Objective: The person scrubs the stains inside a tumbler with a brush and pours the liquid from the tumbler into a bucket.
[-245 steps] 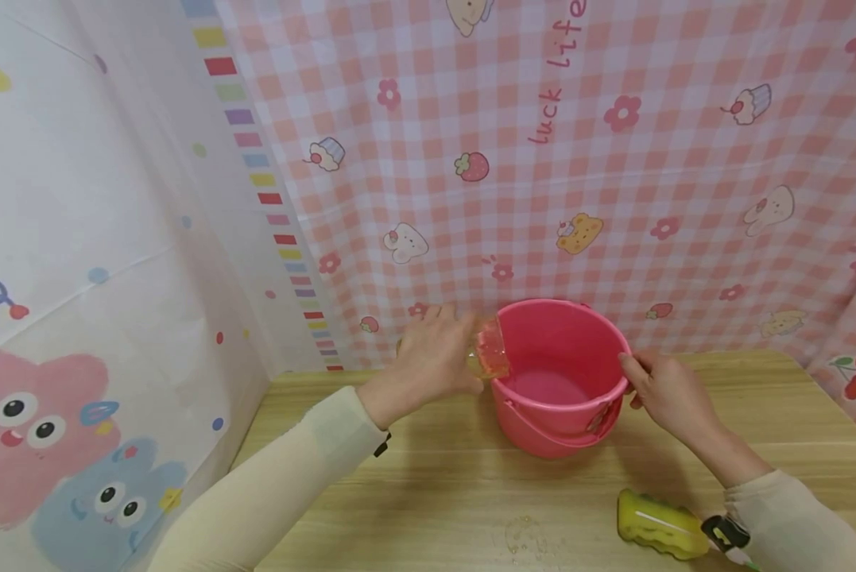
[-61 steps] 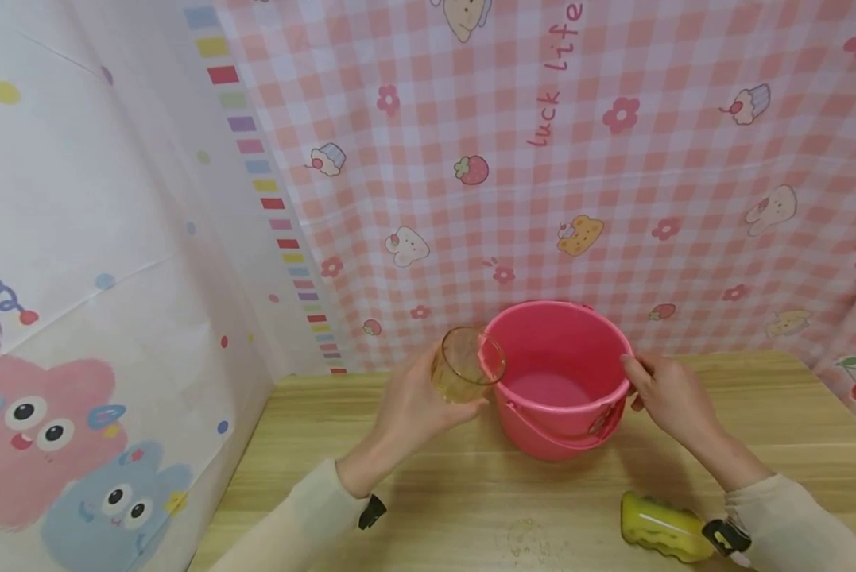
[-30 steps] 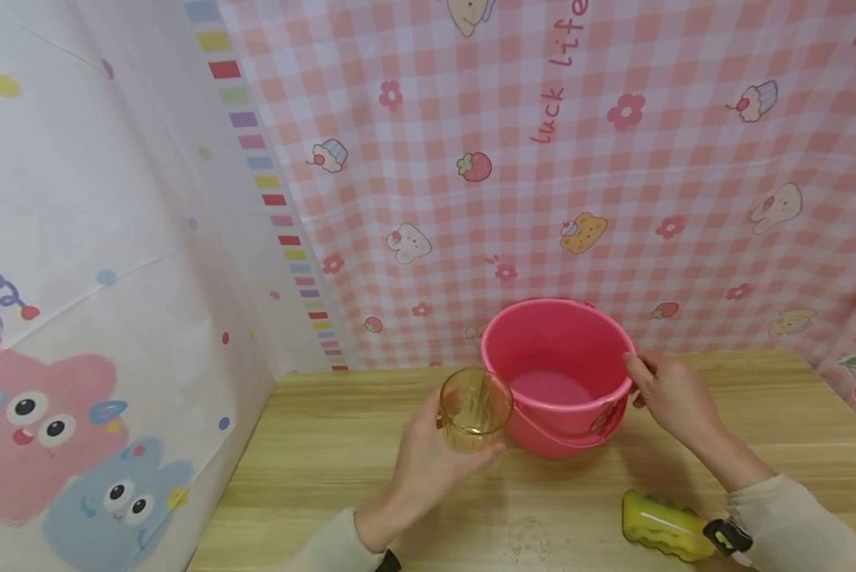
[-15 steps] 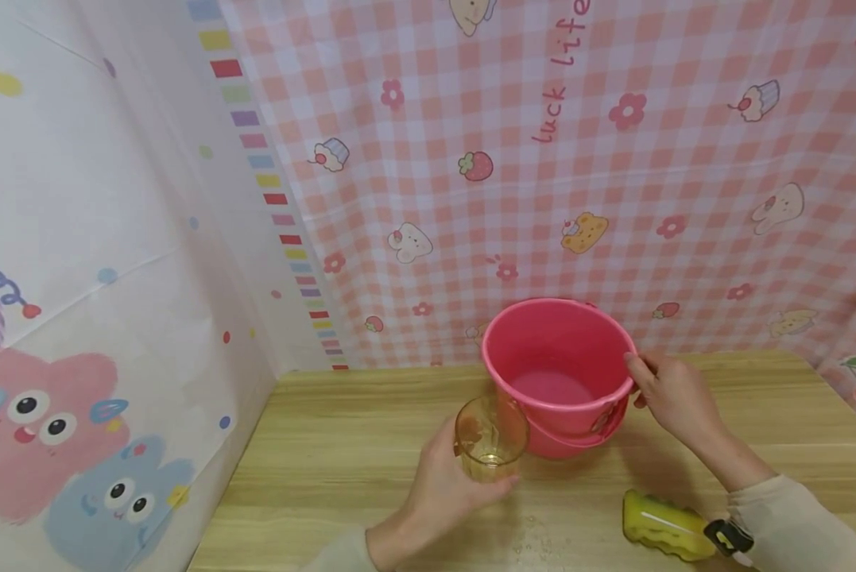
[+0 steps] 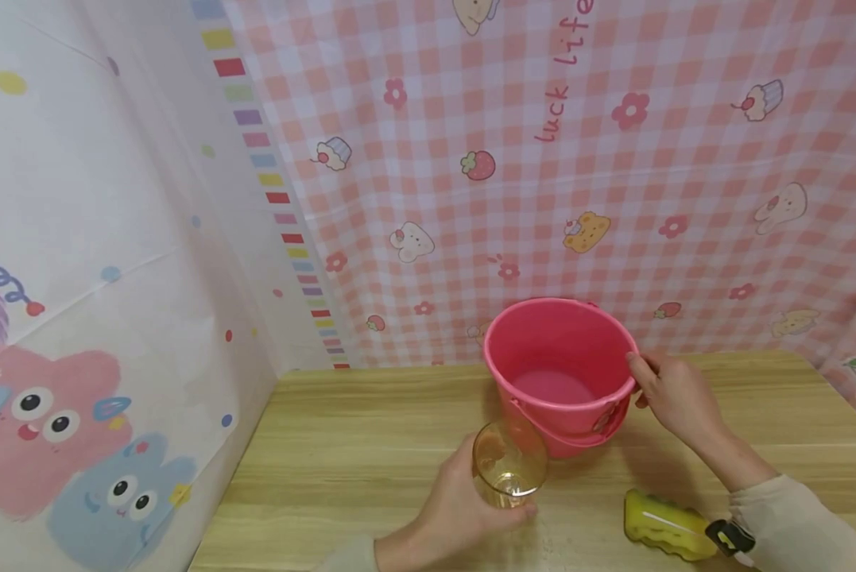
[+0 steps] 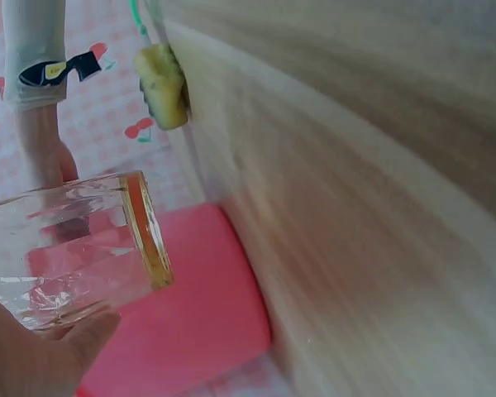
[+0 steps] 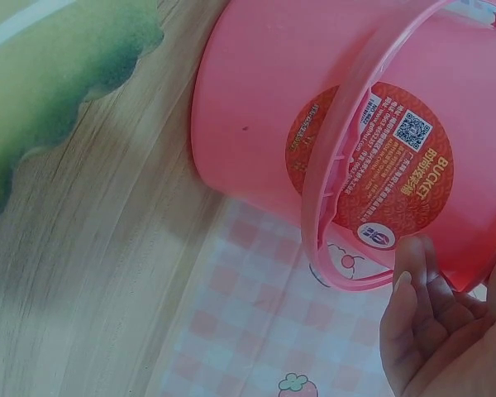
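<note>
My left hand grips an amber drinking glass round its side, thumb at the front. The glass stands about upright with its mouth up, just in front of a pink bucket; whether any liquid lies in it I cannot tell. In the left wrist view the glass looks clear with an amber rim. On the bucket's right side, my right hand pinches the rim between thumb and fingers. The right wrist view shows the bucket's hanging handle and a round red label.
A yellow sponge with a wavy green edge lies on the wooden table, near my right wrist. Behind the bucket hangs a pink checked cloth. A white printed sheet closes off the left side.
Earlier the glass was tipped at the bucket's left rim. My left hand has since turned it upright and brought it down, nearer and to the right. My right hand keeps hold of the rim.
</note>
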Demonstrator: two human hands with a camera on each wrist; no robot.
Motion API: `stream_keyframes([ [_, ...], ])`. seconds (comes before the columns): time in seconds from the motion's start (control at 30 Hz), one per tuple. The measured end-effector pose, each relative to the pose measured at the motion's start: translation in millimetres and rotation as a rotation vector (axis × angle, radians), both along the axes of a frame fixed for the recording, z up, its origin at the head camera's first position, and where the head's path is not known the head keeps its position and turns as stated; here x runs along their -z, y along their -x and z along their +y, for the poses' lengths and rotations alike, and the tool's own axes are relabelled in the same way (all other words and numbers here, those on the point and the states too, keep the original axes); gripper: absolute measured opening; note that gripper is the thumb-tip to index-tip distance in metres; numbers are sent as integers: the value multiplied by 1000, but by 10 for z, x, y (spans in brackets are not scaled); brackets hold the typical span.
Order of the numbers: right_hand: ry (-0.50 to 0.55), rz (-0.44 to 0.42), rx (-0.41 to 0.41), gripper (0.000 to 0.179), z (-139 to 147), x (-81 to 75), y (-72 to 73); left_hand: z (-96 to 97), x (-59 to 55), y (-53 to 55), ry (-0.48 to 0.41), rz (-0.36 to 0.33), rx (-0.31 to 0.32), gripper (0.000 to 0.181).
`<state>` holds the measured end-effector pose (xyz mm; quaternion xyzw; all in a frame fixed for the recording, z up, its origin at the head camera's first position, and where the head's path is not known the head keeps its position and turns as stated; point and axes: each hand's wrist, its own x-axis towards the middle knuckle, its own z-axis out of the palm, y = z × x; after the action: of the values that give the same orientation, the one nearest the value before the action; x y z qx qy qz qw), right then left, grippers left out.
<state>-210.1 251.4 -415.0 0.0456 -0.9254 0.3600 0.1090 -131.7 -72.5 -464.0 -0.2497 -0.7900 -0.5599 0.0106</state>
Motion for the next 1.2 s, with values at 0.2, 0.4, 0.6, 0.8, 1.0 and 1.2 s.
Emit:
stream_keyframes([
  [0.2, 2, 7, -6, 46, 6, -2, -4, 47, 42, -34, -9, -80, 79, 89],
  [0.4, 1, -8, -7, 47, 8, -4, -1, 88, 90, -36, -35, -88, 153, 90],
  [0.6, -7, -12, -8, 48, 6, -2, 5, 100, 142, -44, -30, -94, 195, 93],
  [0.8, -8, -12, -6, 47, 6, 5, 4, 109, 168, -74, 14, -89, 183, 96],
  [1.0, -12, -2, -4, 47, 6, 6, 2, 113, 210, -80, 45, -8, 203, 96],
  [1.2, -8, 6, -6, 47, 0, 0, -2, 128, 235, -76, 57, 30, 219, 95],
])
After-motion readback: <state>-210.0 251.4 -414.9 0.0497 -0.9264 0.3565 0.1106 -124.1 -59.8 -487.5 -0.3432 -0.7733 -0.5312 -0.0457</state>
